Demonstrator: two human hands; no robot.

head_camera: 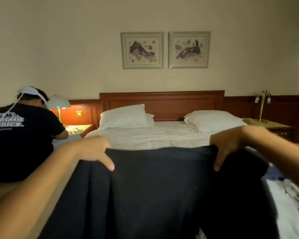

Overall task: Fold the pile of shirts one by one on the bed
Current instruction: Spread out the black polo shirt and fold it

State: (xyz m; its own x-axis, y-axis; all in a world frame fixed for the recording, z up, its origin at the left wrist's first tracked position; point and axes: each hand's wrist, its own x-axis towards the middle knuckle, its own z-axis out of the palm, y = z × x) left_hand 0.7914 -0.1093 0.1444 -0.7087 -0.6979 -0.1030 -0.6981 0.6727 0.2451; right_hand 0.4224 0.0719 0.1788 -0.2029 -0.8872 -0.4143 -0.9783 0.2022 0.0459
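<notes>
A dark navy shirt (159,190) hangs spread out in front of me over the near part of the bed (155,137), covering most of the lower view. My left hand (95,150) grips its top edge at the left, thumb on the near side of the cloth. My right hand (228,147) grips the top edge at the right in the same way. Other clothes (290,192), white, blue and red, lie on the bed at the lower right, partly hidden behind the shirt and my right arm.
Two white pillows (124,118) (212,120) lie against the wooden headboard (162,104). Another person in a black T-shirt (22,138) bends over at the left, beside a lit nightstand lamp (59,104). On the right, a nightstand (273,126) carries a brass lamp.
</notes>
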